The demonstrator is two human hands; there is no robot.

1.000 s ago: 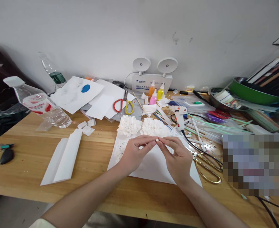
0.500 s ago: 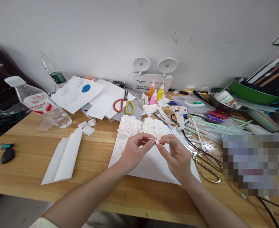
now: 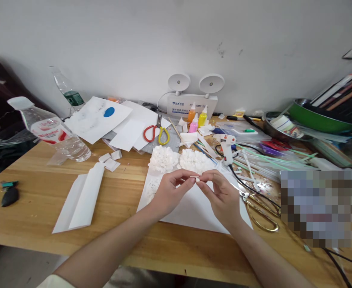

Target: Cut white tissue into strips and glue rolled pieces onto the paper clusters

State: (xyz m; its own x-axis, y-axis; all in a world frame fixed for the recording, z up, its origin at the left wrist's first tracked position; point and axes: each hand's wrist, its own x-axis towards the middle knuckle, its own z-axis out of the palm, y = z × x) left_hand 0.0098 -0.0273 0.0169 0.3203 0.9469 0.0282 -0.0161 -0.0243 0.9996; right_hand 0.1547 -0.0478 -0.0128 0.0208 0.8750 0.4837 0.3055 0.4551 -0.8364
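Between the fingertips of both hands is a small white piece of paper (image 3: pixel 197 179), mostly hidden by the fingers. My left hand (image 3: pixel 173 191) pinches it from the left, and my right hand (image 3: pixel 222 195) pinches it from the right. Both hands hover over a white sheet (image 3: pixel 191 210) lying on the table. Just beyond the fingers, two clumps of crumpled white paper bits (image 3: pixel 163 159) sit side by side at the sheet's far edge. A flatter patch of white bits (image 3: pixel 152 189) shows partly behind my left hand.
Gold-handled scissors (image 3: pixel 261 210) lie right of the sheet, near a white glue gun (image 3: pixel 226 148) and its cord. Red-and-yellow-handled scissors (image 3: pixel 156 132), small paint bottles (image 3: pixel 193 120) and loose papers are behind. A folded paper (image 3: pixel 80 200) and a water bottle (image 3: pixel 56 134) stand left.
The white piece has turned slightly between the fingertips, and a small rounded end now shows at my right thumb. Both hands stay in nearly the same place.
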